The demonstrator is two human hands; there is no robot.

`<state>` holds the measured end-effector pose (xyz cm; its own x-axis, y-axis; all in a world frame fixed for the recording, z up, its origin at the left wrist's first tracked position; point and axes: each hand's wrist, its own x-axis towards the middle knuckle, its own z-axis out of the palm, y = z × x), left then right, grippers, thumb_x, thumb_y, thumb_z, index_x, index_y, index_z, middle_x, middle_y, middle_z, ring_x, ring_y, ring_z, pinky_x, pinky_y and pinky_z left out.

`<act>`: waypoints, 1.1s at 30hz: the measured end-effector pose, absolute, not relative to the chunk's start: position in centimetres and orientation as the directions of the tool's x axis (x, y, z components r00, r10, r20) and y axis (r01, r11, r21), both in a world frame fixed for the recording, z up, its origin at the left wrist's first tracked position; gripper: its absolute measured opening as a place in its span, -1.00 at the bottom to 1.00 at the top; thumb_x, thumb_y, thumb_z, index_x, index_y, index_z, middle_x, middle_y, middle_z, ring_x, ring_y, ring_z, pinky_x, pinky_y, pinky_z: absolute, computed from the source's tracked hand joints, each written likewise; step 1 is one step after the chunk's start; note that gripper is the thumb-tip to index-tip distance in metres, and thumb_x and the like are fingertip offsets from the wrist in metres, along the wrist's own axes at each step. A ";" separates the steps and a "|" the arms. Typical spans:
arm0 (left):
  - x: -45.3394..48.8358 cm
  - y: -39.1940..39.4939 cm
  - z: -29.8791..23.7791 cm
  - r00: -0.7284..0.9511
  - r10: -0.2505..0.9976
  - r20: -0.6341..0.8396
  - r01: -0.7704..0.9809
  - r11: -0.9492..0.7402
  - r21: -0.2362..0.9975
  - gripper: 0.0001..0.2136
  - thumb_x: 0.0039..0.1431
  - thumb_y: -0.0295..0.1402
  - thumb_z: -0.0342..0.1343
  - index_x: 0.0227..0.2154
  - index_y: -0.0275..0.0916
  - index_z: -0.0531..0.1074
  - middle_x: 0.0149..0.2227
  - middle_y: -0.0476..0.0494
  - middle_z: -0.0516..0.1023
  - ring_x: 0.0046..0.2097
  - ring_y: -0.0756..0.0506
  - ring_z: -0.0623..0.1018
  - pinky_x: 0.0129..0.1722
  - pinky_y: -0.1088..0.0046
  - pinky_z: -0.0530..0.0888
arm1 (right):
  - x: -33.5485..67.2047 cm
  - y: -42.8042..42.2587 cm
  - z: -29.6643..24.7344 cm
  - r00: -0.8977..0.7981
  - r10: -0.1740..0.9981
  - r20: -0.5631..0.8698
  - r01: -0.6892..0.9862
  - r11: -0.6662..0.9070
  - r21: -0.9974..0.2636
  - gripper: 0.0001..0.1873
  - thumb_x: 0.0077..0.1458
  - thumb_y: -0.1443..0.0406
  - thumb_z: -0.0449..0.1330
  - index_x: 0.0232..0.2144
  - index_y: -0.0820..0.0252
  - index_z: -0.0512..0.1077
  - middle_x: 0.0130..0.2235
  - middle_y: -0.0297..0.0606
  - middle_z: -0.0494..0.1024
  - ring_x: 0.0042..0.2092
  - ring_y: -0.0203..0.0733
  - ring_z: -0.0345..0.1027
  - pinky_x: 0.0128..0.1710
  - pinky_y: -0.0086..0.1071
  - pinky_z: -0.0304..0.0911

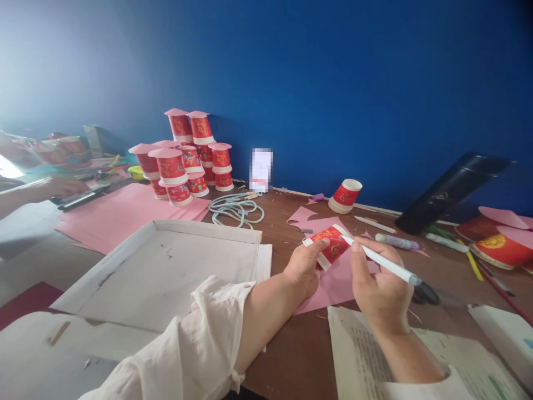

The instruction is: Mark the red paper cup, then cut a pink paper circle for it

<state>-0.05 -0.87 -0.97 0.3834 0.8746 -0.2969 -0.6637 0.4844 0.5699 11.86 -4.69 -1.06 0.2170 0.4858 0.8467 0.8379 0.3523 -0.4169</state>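
My left hand (306,266) is closed round a red paper cup (335,256) with gold print, tilted on its side above a cut sheet of pink paper (328,294). In my right hand (381,278) is a white marker pen (389,265), its tip at or very near the cup's rim. Whether the tip touches the cup, I cannot tell. Partly hidden behind my right hand lie the black handles of what look like scissors (427,293). Beyond the held cup, another red paper cup (347,194) stands on the table near the wall.
Stacked red cups with pink paper tops (170,166) stand at the back left. A coiled pale cable (235,210), a white box lid (166,266) and pink sheets (120,211) lie nearby. A black flask (449,194) leans right. At far left is another person's hand (69,188).
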 end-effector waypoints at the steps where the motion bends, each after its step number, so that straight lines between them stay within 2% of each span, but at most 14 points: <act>1: -0.1 -0.9 -0.9 0.383 0.876 -0.293 -0.666 0.481 0.570 -0.82 -0.04 -0.36 0.36 -0.34 -0.28 0.55 -0.30 -0.17 0.64 -0.18 -0.15 0.58 -0.01 0.29 0.39 | 11.8 -4.7 -1.0 0.217 0.484 0.848 0.836 0.357 -0.417 -0.87 0.21 0.28 0.21 -0.26 0.24 0.52 -0.30 -0.14 0.62 -0.23 -0.11 0.53 -0.15 -0.23 0.44; 17: 0.1 -1.1 -0.3 0.351 0.880 -0.319 -0.692 0.474 0.545 -0.88 -0.05 -0.41 0.34 -0.43 -0.33 0.56 -0.40 -0.14 0.60 -0.33 -0.07 0.55 -0.13 0.36 0.42 | 11.6 -4.9 -1.2 0.195 0.517 0.833 0.824 0.375 -0.425 -0.89 0.21 0.29 0.22 -0.27 0.21 0.51 -0.29 -0.18 0.62 -0.24 -0.14 0.52 -0.17 -0.26 0.43; 33: 0.1 -1.0 -0.6 0.359 0.878 -0.318 -0.678 0.479 0.558 -0.88 -0.01 -0.41 0.29 -0.37 -0.32 0.57 -0.30 -0.19 0.64 -0.25 -0.12 0.59 -0.08 0.31 0.43 | 11.9 -4.8 -1.1 0.221 0.505 0.834 0.832 0.348 -0.432 -0.86 0.22 0.26 0.21 -0.26 0.21 0.52 -0.29 -0.15 0.62 -0.22 -0.08 0.53 -0.13 -0.17 0.44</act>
<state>0.10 -1.04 -0.59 0.3589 0.8775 -0.3180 -0.6777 0.4793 0.5576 11.92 -4.78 -1.12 0.2213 0.5055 0.8340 0.8320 0.3482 -0.4318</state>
